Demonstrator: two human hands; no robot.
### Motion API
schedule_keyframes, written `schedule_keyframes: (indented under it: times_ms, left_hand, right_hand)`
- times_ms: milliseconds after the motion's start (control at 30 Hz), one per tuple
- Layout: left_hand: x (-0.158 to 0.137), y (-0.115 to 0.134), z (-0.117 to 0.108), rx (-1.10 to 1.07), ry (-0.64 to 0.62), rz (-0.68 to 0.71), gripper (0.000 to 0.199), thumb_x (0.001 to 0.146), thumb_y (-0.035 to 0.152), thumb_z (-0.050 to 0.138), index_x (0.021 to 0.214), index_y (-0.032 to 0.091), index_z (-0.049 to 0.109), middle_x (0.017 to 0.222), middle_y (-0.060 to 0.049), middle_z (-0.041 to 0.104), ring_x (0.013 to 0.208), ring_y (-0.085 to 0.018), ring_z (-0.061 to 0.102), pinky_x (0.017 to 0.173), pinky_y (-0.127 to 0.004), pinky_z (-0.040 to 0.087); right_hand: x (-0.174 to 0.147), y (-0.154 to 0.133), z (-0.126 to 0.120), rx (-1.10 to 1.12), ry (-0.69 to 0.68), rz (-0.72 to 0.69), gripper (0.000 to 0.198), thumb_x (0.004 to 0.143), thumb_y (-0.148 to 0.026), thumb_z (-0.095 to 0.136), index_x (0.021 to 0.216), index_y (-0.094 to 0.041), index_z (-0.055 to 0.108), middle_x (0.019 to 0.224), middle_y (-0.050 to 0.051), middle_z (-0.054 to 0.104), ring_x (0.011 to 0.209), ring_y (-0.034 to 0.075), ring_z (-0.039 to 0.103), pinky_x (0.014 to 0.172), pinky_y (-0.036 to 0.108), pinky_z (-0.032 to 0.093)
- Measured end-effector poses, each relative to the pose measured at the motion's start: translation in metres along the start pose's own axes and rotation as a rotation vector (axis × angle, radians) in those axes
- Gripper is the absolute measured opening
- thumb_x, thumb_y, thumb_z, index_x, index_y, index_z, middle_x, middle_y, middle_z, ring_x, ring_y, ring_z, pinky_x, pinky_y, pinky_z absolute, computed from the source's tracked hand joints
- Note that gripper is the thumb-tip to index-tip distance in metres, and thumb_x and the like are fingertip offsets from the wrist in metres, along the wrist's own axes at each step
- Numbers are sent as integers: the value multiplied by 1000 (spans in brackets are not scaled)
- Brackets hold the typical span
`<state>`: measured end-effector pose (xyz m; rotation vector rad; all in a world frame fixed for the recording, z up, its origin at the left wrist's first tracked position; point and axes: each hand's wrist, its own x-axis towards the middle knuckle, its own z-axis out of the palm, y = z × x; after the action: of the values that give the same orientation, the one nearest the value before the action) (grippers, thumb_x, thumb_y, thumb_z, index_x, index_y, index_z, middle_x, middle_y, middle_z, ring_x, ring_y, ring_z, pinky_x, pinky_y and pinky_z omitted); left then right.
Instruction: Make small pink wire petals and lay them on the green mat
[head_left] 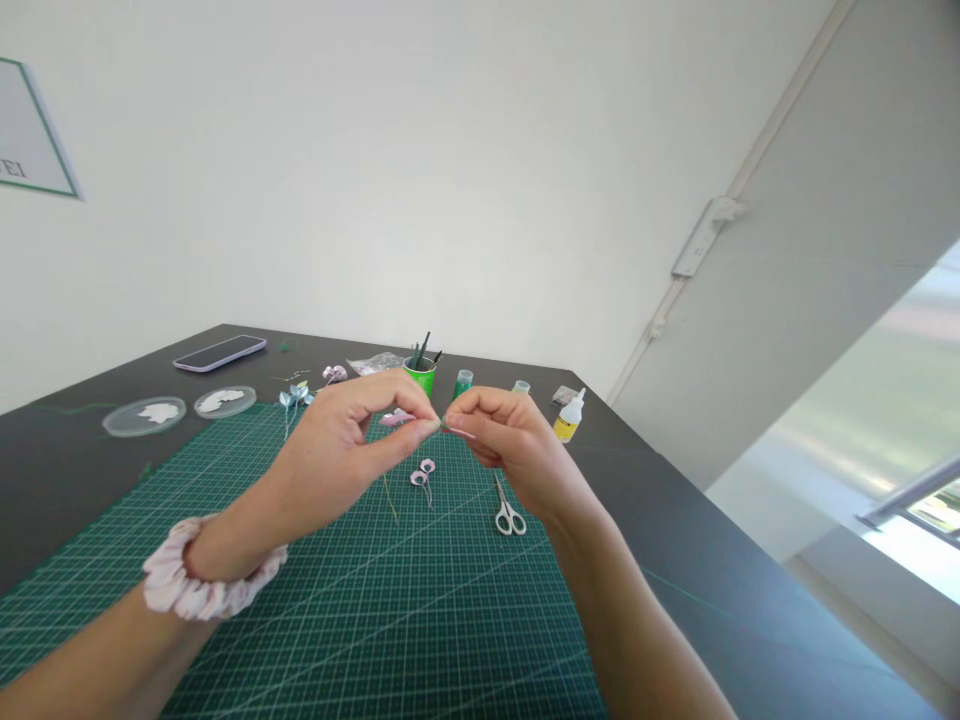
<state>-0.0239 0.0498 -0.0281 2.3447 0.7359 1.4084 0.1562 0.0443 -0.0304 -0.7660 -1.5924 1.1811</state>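
Observation:
My left hand (337, 440), with a pale scrunchie (210, 580) on its wrist, is closed in a pinch above the cutting mat (375, 620). Fingertip to fingertip with it, my right hand (506, 425) pinches a thin pale pink piece (459, 432) with a bit of green at its end. What the left fingertips grip is too small to make out. A pink petal shape (396, 418) shows through the gap of my left thumb and finger; I cannot tell whether it is held. Below lie two small pink petal loops on wire stems (422, 474) and white-handled scissors (510, 518).
Left on the black table are a phone (220, 353) and two clear dishes (124, 428) with white pieces. Blue flowers (297, 394) lie near the mat's far edge. Behind my hands stand a green pot (421, 376) of tools, small jars (463, 382) and a glue bottle (569, 418).

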Motion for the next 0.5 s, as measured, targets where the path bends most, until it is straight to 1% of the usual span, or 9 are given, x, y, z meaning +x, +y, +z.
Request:
schedule_keyframes:
  times_ms: [100, 200, 267, 367, 500]
  left_hand:
    - [0, 0, -1, 11, 70, -24, 14, 84, 18, 54, 71, 19, 60, 69, 1, 61, 65, -12, 55, 60, -25, 42]
    - [1, -1, 0, 44, 132, -54, 13, 84, 17, 53, 71, 19, 58, 70, 2, 61, 68, -13, 55, 62, -26, 43]
    - [2, -1, 0, 68, 154, -55, 13, 84, 17, 53, 71, 19, 57, 71, 2, 60, 68, -13, 55, 64, -27, 43]
    - [3, 0, 0, 128, 183, -18, 13, 83, 15, 53, 71, 18, 57, 71, 2, 60, 68, -12, 55, 65, -27, 42]
    - [4, 0, 0, 237, 199, 55, 16, 84, 12, 52, 69, 16, 56, 69, 2, 58, 65, -11, 53, 63, -26, 40]
  right_hand:
    - [1, 3, 4, 122, -54, 95, 24, 73, -37, 71, 65, -18, 60, 48, -10, 32, 45, 7, 19, 45, 26, 12]
    - [0, 3, 11, 154, -78, 115, 23, 75, -36, 70, 64, -18, 60, 48, -10, 35, 44, 6, 21, 45, 26, 14]
    - [-1, 2, 17, 158, -69, 100, 24, 76, -36, 69, 65, -18, 59, 47, -10, 36, 44, 6, 23, 44, 25, 15]
    - [-3, 1, 24, 132, -31, 51, 23, 78, -36, 67, 65, -19, 56, 45, -10, 36, 43, 7, 23, 44, 25, 17]
    - [-6, -1, 31, -59, 58, -44, 22, 82, -29, 59, 64, -19, 51, 48, -10, 34, 44, 7, 24, 43, 24, 17]
